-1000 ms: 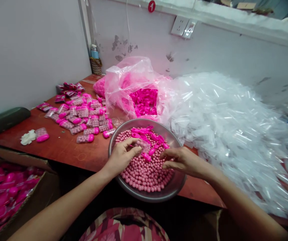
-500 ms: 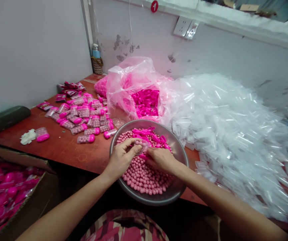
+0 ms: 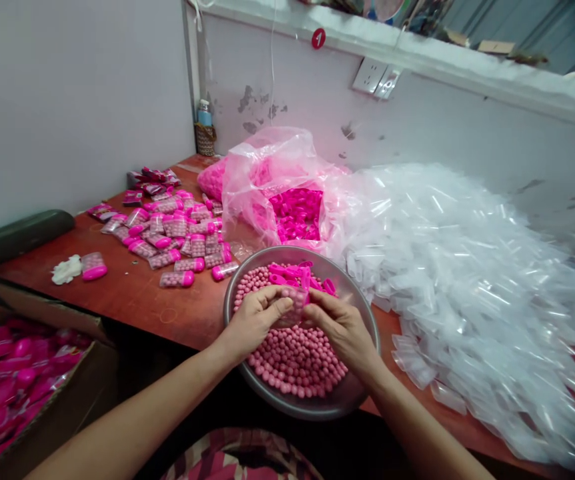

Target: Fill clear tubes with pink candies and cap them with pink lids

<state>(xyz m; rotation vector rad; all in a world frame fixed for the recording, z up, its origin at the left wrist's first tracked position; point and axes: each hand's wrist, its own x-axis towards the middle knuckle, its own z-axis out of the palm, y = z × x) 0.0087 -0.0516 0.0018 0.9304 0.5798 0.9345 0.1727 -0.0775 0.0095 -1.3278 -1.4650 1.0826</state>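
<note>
A small clear plastic container [image 3: 293, 308] of pink beads is held level over a metal bowl [image 3: 303, 412]. My left hand [image 3: 253, 321] is closed, pinching the container's left side between thumb and fingers. At its other end shows a bright pink cap [image 3: 307, 299], and the closed fingers of my right hand [image 3: 343, 328] grip it. Whether the cap sits fully on is hidden by the fingers. Below both hands, loose pink beads [image 3: 295, 363] fill the bowl, with several pink caps [image 3: 287, 273] lying on the beads towards the back.
Filled containers [image 3: 177, 227] with pink caps lie at the left of the red table [image 3: 142, 300]. An open plastic bag [image 3: 247, 193] of pink caps stands behind the bowl. Clear empty containers [image 3: 467, 267] heap up on the right. A cardboard box [image 3: 80, 400] of pink packs sits lower left.
My right hand has risen from the pink pieces in the bowl to the container's right end. The container has turned so its beads and pink end show more. The view has shifted slightly.
</note>
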